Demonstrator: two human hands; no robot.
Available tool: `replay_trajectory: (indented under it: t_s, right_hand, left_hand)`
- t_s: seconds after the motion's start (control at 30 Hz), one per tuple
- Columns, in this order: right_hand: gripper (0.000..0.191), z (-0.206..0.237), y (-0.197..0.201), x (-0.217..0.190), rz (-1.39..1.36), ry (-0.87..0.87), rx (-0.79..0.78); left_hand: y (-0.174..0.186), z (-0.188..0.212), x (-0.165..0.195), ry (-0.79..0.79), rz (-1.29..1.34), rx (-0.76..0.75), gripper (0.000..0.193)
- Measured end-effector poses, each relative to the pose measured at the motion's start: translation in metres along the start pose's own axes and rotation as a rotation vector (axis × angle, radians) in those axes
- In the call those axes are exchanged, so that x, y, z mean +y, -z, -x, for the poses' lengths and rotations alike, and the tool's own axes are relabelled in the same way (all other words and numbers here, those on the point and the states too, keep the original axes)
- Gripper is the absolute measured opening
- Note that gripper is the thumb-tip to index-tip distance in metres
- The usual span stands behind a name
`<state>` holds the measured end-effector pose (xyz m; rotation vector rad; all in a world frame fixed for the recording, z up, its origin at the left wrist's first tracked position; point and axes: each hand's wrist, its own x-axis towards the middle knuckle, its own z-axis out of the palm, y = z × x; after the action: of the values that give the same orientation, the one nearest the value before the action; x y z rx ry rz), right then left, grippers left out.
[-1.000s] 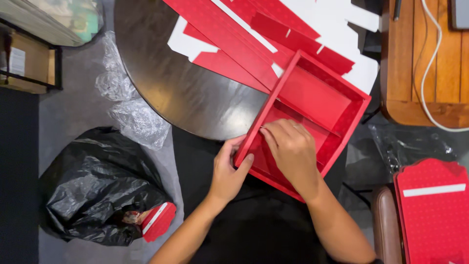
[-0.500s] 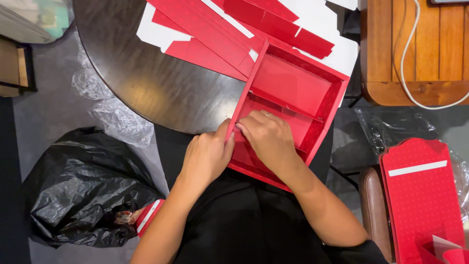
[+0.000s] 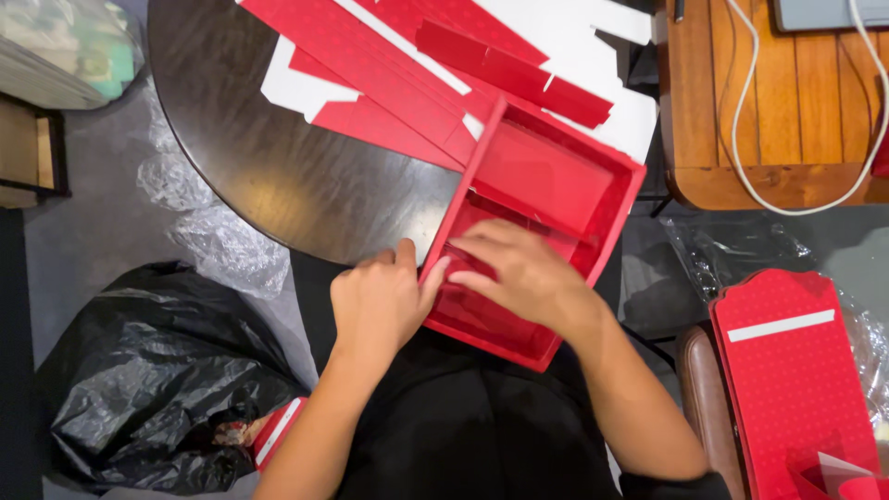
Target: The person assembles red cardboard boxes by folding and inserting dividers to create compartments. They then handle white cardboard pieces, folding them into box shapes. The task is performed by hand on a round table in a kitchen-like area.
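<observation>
The round dark wooden bench (image 3: 278, 176) fills the upper left of the view, and most of its far side is covered by a spread of flat red-and-white cardboard sheets (image 3: 407, 65), die-cut and not yet folded. Left of the person's lap, on the floor, sits a crumpled black plastic bag (image 3: 139, 380) with a scrap of red card at its mouth, and some clear plastic wrap (image 3: 222, 245) lies between it and the bench. On the right, a slatted brown wooden table (image 3: 769, 102) carries a white cable (image 3: 741, 139), and lower right a flat red dotted card panel with a white stripe (image 3: 787, 370) rests on a brown seat.

The shallow rectangular red cardboard box (image 3: 546, 185) lies tilted at the near edge of the bench, its near corner hanging over the person's lap. A raised red strip crosses the inside, splitting it into two compartments.

The left hand (image 3: 375, 301) is curled against the outside of the box's left wall, thumb up at the rim, bracing it rather than clasping it. The right hand (image 3: 519, 273) lies flat and spread inside the near compartment, fingers pointing toward the left wall and pressing on the card beneath; it grips nothing.

The step in hand looks like seating an inner panel or divider flap into the near compartment. The next move probably calls for firm, even pressure along the fold while the left hand keeps the wall from bowing outward.
</observation>
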<state>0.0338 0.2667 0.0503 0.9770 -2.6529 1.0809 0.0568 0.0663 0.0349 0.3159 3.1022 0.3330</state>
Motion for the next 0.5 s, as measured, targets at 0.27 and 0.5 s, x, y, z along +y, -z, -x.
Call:
replay_trajectory:
  t_s: [0.27,0.5]
  right_hand:
    - [0.015,-0.01,0.004,0.022,0.23,-0.283,0.24]
    - [0.01,-0.008,0.0,0.036,0.266,-0.27,0.215]
  left_hand:
    - [-0.005,-0.066,0.008,-0.295,0.575,0.248,0.04]
    - [-0.026,-0.078,0.01,-0.12,0.84,0.095,0.038]
